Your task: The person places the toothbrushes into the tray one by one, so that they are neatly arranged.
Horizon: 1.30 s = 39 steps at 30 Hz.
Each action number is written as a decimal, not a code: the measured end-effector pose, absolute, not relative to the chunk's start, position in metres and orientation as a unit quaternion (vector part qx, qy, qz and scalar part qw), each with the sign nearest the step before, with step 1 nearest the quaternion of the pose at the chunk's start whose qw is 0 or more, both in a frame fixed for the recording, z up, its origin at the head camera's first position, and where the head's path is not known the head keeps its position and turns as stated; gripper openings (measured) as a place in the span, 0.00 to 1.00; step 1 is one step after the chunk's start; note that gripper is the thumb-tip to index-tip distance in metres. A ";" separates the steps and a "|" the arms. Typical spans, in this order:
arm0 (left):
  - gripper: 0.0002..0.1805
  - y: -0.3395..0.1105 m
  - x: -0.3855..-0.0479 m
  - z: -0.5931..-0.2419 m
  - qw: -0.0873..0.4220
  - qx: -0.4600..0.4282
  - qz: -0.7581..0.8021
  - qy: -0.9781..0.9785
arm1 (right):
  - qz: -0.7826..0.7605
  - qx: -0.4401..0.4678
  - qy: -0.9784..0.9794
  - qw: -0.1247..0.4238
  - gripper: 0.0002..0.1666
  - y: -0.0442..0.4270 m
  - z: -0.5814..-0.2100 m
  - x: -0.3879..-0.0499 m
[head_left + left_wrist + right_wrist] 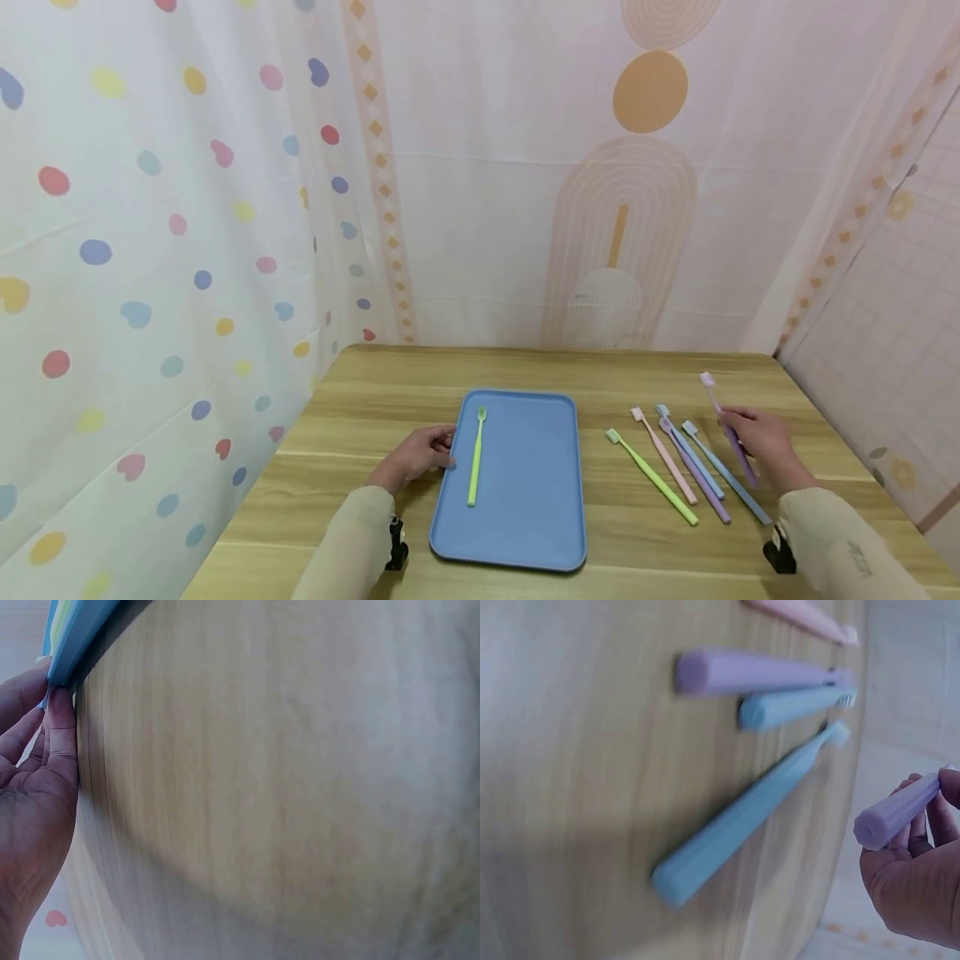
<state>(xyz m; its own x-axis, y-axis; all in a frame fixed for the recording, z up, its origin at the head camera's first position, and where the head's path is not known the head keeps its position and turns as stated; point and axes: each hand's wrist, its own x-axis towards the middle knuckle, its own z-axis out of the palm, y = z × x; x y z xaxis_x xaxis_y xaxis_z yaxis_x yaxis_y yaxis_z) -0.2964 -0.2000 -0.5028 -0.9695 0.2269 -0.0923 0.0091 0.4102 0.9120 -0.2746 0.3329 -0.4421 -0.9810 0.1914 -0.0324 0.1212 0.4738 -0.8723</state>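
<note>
A purple toothbrush (738, 454) is pinched in my right hand (763, 442), its head pointing up and away; the right wrist view shows its handle (885, 821) raised off the table. To the left of that hand lie a blue toothbrush (726, 472), another blue one (703, 465), a purple one (699, 473), a pink one (667, 461) and a green one (654, 477). My left hand (422, 454) grips the left edge of a blue tray (532, 483) between thumb and fingers. On the tray's left side lies a green toothbrush (476, 471).
Everything stands on a wood-grain table (360, 417). A dotted curtain (172, 250) hangs on the left, a patterned curtain (487, 208) behind the table's far edge, and a pale patterned sheet (885, 350) on the right.
</note>
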 end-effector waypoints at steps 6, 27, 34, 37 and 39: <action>0.34 -0.200 -0.295 -0.502 0.101 0.080 0.541 0.831 | 0.522 -0.103 -0.846 0.041 0.30 0.311 -0.440 -0.282; 0.35 -0.197 -0.297 -0.504 0.101 0.067 0.529 0.840 | 0.601 -0.129 -0.789 0.018 0.25 0.231 -0.444 -0.292; 0.35 -0.195 -0.299 -0.504 0.105 0.074 0.527 0.840 | 0.647 -0.124 -0.752 0.013 0.24 0.206 -0.445 -0.295; 0.35 -0.194 -0.299 -0.503 0.107 0.068 0.528 0.839 | 0.659 -0.121 -0.742 0.011 0.24 0.193 -0.446 -0.297; 0.34 -0.193 -0.299 -0.503 0.107 0.065 0.530 0.839 | 0.664 -0.117 -0.739 0.014 0.23 0.184 -0.447 -0.298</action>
